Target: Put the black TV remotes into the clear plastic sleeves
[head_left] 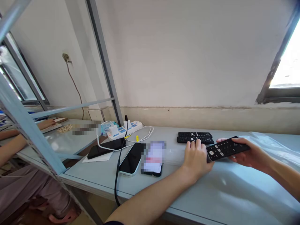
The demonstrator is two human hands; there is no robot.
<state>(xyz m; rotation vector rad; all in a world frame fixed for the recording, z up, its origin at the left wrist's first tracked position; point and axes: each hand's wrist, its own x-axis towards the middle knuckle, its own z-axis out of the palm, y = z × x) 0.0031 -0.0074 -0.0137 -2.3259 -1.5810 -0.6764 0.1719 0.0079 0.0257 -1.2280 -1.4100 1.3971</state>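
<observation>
My right hand (pixel 252 153) grips a black remote control (pixel 226 149) by its far end, tilted above the table with its buttons facing up. Beside the remote's near end is my left hand (pixel 195 157), its fingers bent and close together. Its fingertips are hidden, so what they hold, if anything, cannot be made out. Just beyond the left hand, two more black remotes (pixel 195 139) lie side by side. A piece of clear plastic (pixel 174 155) lies flat left of that hand.
Left on the table (pixel 234 193) are a lit phone (pixel 153 157), a dark-screened phone (pixel 132 158), another black phone (pixel 106 148), and a white power strip (pixel 125 129) with cables. Clear plastic wrap (pixel 272 147) lies right. A metal frame (pixel 30 125) separates a co-worker's arm (pixel 14 148).
</observation>
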